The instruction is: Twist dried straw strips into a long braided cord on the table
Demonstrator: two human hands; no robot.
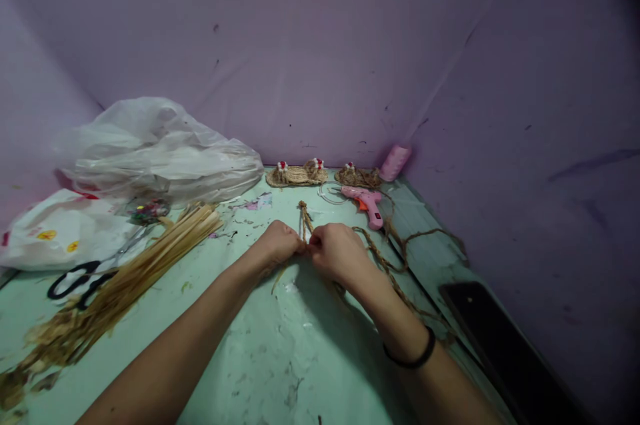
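Observation:
A braided cord of brown plant fibre (304,210) runs from a knotted end on the table down to my two hands. My left hand (280,243) is closed, its fingers pinched on the cord from the left. Close against it, my right hand (336,248) is closed on the same cord from the right, with a black band on the wrist. A loose strand end (278,280) pokes out under my left hand. More brown cord (383,258) trails in loops to the right of my right hand. The fingertips hide the exact point of grip.
Dried fibre strips (150,261) and black-handled scissors (75,281) lie left, near plastic bags (165,145). Woven slippers (297,176) stand by the wall, beside a pink glue gun (367,201) and a pink spool (395,162). A dark flat object (495,338) lies right.

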